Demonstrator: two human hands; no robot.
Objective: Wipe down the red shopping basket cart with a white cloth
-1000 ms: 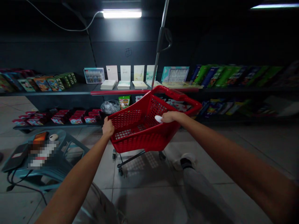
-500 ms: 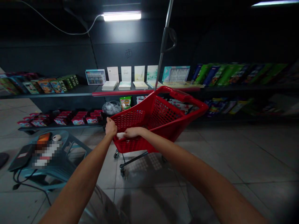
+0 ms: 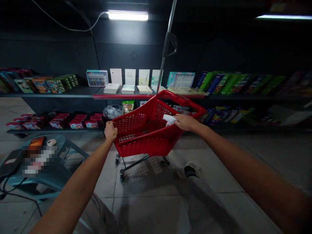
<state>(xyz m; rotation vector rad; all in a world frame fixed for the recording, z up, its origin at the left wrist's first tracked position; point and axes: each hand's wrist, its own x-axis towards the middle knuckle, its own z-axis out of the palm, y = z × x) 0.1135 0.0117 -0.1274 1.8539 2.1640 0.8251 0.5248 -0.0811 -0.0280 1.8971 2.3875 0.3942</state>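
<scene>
A red plastic shopping cart (image 3: 138, 146) stands in front of me, its handle end toward the right and a metal pole rising from it. My left hand (image 3: 110, 131) is closed around the rim at the cart's left end. Over the basket's right part, near the handle, my right hand (image 3: 184, 122) grips a crumpled white cloth (image 3: 170, 119). The cloth hangs by the near rim; whether it touches the plastic I cannot tell. The basket's bottom shows through as a grid of holes.
Behind the cart runs a dark shelf (image 3: 83, 92) with books, marker sets and snack bags. Red boxes (image 3: 77, 122) sit on the lower shelf. At my left a blue-grey plastic stool (image 3: 57, 175) carries a phone, an earbud and cables. My foot (image 3: 191, 170) is right of the wheels.
My right hand has moved the cloth from the cart's left end to the right, near the handle. My left hand stays on the rim. My foot has come into view.
</scene>
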